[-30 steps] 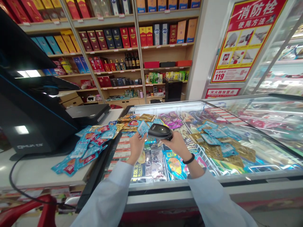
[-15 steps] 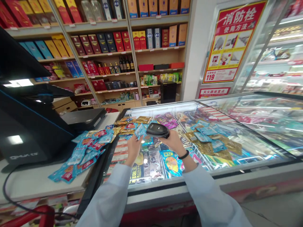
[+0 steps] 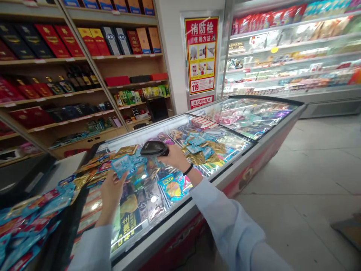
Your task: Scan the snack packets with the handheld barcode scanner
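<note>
Between the fingers of my left hand point(image 3: 113, 187) is a small blue packet point(image 3: 123, 165), held over the glass top of a chest freezer point(image 3: 158, 232). My right hand point(image 3: 177, 155) is wrapped round a black handheld scanner point(image 3: 153, 148), whose head points left, just above and beside the packet. Below my hands, more blue and gold packets point(image 3: 125, 150) lie on the glass near its left edge. A second pile of blue and gold packets point(image 3: 201, 145) rests on the glass to the right of my right hand.
Blue and red packets point(image 3: 34, 222) are heaped on the counter at the left. Shelves of boxes point(image 3: 93, 41) stand behind the freezer. A red poster point(image 3: 201, 56) hangs on the wall, and a lit refrigerated display point(image 3: 282, 64) is at the back right.
The view has swung to the right, so the freezer's far end and floor now show. Both hands appear further left, still holding the packet and scanner; the packet now shows its broad face.
</note>
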### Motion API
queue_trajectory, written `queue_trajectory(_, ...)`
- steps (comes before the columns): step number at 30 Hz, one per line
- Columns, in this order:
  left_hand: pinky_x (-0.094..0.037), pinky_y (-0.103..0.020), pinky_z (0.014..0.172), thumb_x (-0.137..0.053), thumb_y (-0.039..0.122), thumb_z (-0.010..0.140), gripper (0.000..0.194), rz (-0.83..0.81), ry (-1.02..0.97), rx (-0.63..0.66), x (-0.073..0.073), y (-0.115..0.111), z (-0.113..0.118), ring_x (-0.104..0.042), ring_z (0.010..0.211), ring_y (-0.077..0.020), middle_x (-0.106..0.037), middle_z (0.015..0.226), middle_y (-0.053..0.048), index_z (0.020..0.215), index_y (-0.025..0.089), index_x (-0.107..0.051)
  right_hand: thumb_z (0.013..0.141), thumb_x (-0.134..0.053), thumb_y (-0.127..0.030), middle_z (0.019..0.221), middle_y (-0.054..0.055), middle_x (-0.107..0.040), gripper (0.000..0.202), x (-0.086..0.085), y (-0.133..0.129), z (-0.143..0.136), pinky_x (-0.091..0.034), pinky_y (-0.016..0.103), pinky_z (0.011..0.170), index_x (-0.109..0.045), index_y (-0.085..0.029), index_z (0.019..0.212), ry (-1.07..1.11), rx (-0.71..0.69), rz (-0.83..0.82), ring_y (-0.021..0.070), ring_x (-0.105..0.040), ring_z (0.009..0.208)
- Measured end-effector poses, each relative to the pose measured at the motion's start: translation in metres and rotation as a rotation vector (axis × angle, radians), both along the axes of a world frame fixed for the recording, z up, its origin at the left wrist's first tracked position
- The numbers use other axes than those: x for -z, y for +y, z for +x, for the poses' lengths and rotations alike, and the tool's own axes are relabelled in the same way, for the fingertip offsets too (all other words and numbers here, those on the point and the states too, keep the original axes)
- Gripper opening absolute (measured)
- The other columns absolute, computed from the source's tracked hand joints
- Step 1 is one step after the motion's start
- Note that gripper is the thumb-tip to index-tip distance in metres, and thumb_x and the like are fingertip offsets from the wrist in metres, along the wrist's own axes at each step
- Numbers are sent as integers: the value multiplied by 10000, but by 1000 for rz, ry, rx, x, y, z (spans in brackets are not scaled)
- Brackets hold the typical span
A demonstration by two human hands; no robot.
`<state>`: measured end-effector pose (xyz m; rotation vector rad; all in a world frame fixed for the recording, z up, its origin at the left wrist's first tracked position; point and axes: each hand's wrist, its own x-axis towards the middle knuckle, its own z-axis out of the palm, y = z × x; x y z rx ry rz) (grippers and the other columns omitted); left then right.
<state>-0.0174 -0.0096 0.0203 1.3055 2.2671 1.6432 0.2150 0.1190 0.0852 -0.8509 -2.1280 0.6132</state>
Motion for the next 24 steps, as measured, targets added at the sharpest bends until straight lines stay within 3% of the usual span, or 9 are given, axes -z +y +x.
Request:
queue_trajectory(6,-567,-338,588,-709,524,610,485,-82,-129,254,-11,41,35,-675,588,-209,-704,778,-34,928,165,-637,685,-689,-414,741,52,-698,273,-4,27,51,-437,255,641,-700,-166,799,28,132,3,209,-647,738)
queue_trajectory(11,-560,-336,531,-764,430,588,479,-142,-312,534,-22,98,103,-673,557,-219,-706,785,-46,959,151,-644,681,-676,-389,580,25,-641,222,-6,46,95,-430,252,600,-664,-167,678,119,201,-89,198,-623,664)
queue_trajectory(15,-563,-322,565,-754,384,629,421,-191,-412,679,-18,136,158,-681,609,-205,-708,771,-34,972,162,-653,675,-664,-373,506,30,-605,205,-1,60,125,-426,266,572,-643,-178,617,172,299,-160,217,-625,625)
queue_trajectory(20,-564,-310,637,-727,323,698,394,-227,-460,709,-2,160,196,-676,627,-171,-720,835,-40,1046,161,-643,684,-636,-421,520,35,-620,242,14,76,156,-435,273,573,-660,-181,654,203,426,-171,229,-637,639)
queue_trajectory(24,-554,-322,707,-674,198,752,379,-147,-238,533,12,164,204,-651,623,-138,-701,1023,-89,1126,160,-636,690,-622,-451,585,62,-660,287,21,83,174,-438,281,574,-687,-174,727,192,540,-141,247,-654,680)
